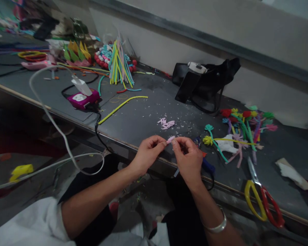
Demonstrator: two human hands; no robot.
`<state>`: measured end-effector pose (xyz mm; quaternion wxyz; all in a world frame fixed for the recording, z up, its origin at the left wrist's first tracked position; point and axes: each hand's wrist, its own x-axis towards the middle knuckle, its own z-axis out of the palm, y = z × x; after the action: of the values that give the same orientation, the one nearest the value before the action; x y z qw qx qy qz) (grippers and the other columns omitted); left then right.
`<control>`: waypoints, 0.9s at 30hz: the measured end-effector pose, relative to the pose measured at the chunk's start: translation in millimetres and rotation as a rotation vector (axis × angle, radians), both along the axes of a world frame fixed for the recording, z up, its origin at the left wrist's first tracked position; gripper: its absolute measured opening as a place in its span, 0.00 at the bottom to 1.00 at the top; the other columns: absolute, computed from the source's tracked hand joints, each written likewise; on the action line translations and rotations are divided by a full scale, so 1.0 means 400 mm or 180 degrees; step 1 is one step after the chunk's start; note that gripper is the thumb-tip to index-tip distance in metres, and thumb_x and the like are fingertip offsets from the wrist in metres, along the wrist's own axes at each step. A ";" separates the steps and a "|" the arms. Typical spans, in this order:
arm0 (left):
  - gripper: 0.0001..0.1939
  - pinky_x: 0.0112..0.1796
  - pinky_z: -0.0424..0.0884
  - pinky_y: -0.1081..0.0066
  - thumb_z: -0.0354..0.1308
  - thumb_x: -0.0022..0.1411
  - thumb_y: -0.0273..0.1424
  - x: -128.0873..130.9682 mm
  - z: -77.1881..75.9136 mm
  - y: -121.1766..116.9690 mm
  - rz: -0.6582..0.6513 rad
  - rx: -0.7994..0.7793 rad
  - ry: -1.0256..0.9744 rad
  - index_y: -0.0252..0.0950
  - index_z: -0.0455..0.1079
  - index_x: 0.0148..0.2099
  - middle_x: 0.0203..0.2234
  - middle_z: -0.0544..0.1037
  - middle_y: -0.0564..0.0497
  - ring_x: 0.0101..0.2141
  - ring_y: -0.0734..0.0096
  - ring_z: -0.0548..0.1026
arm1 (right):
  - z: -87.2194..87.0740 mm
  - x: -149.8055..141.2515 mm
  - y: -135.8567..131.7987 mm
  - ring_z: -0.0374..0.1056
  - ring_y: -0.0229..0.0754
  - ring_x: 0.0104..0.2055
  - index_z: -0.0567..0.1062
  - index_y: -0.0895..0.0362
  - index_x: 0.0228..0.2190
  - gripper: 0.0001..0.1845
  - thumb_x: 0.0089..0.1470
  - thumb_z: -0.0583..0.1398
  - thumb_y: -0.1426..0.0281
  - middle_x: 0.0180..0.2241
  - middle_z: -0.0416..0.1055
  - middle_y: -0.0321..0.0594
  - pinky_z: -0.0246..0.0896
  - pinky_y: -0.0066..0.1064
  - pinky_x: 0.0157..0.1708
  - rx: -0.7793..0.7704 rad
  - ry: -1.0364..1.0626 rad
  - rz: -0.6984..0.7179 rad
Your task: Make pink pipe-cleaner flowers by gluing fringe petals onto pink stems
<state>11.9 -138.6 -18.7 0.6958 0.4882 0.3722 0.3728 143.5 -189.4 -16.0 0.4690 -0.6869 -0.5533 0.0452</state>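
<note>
My left hand point(149, 150) and my right hand point(188, 159) meet over the front edge of the grey table point(149, 112). Both pinch a small pink foam piece point(170, 139) between thumb and fingers. A thin stick pokes down below my right hand, and a blue object point(207, 166) lies just behind that hand. More pink foam cuttings point(166, 123) lie on the table just beyond my hands. A silver bangle point(217, 227) sits on my right wrist.
Scissors with yellow and red handles point(261, 200) lie at the right. Finished foam flowers on stems point(242, 128) are piled behind them. A black bag point(205, 83), a pink glue gun point(83, 97) with cord, a yellow strip point(122, 105) and a bundle of coloured strips point(119, 65) sit farther back.
</note>
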 end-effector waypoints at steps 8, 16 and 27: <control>0.11 0.19 0.45 0.76 0.60 0.58 0.38 -0.002 0.003 0.005 -0.0174 -0.0275 -0.0345 0.34 0.70 0.34 0.17 0.56 0.60 0.18 0.82 0.50 | 0.023 0.027 -0.018 0.71 0.40 0.32 0.78 0.55 0.37 0.12 0.60 0.57 0.63 0.34 0.77 0.39 0.62 0.28 0.31 0.0284 -0.0045 -0.0361; 0.12 0.18 0.44 0.78 0.59 0.60 0.39 -0.002 -0.004 0.009 -0.0346 -0.0441 -0.0584 0.33 0.68 0.34 0.19 0.59 0.59 0.18 0.84 0.52 | 0.026 0.026 -0.023 0.69 0.36 0.29 0.78 0.56 0.36 0.10 0.59 0.59 0.65 0.32 0.77 0.37 0.62 0.26 0.30 0.0330 -0.0182 -0.0329; 0.11 0.18 0.44 0.77 0.58 0.61 0.37 -0.008 -0.009 0.031 -0.0264 -0.0362 -0.0764 0.34 0.67 0.34 0.19 0.58 0.59 0.17 0.85 0.51 | -0.010 0.075 0.017 0.69 0.39 0.32 0.78 0.56 0.35 0.10 0.57 0.57 0.66 0.32 0.75 0.38 0.62 0.29 0.35 0.0005 -0.0654 -0.0295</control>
<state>8.7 -126.3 -22.5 0.7767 0.4149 0.2863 0.3777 173.4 -182.6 -19.8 0.4120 -0.7124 -0.5660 -0.0476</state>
